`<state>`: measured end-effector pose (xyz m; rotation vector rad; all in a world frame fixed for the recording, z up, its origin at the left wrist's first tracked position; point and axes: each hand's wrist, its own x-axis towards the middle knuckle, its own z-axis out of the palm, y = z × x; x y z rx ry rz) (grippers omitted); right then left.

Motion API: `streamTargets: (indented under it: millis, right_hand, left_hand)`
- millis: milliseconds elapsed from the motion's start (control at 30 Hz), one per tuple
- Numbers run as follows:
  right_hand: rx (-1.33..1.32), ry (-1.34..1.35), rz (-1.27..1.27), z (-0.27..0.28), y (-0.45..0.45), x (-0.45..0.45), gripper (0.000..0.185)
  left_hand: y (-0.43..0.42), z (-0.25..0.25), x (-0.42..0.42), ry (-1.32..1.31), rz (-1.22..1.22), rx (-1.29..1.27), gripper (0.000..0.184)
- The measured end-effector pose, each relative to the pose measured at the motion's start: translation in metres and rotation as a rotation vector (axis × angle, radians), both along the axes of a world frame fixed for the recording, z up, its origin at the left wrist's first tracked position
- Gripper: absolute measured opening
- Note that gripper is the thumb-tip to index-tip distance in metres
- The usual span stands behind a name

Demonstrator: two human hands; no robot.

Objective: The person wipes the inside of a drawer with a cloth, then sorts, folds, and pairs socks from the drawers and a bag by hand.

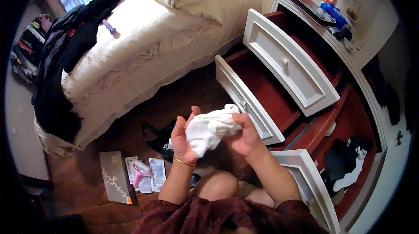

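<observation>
A crumpled white piece of soft clothing (209,130), possibly a pair of socks, is held up between my two hands in front of my knees. My left hand (184,140) cups its left side, with the thumb and fingertips showing above the palm. On the other side my right hand (245,137) pinches the fabric, thumb on top and the other fingers partly hidden. Below and to the right, the lowest drawer (355,103) stands pulled out. Dark clothes (342,157) and a white garment (352,174) lie in it.
Two upper drawers (290,61) (244,99) of the white dresser also jut out. A bed (144,59) with dark clothes (56,90) on its edge stands to the left. On the floor are a flat box (115,177), papers (157,175), a pink lint roller (142,174) and a black bag (152,136).
</observation>
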<state>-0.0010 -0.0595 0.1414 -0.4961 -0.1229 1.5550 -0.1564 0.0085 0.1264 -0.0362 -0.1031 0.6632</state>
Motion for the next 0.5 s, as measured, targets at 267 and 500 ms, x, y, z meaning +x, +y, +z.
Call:
streamTargets:
  millis: [267, 500]
  right_hand:
    - [-0.152, -0.233, -0.209, -0.001, 0.007, 0.033, 0.034]
    - [-0.256, -0.337, -0.258, -0.029, 0.016, 0.045, 0.025]
  left_hand:
    - [-0.006, 0.011, -0.007, 0.526, -0.009, 0.364, 0.048]
    - [0.012, 0.006, -0.031, 0.66, -0.673, 1.218, 0.032]
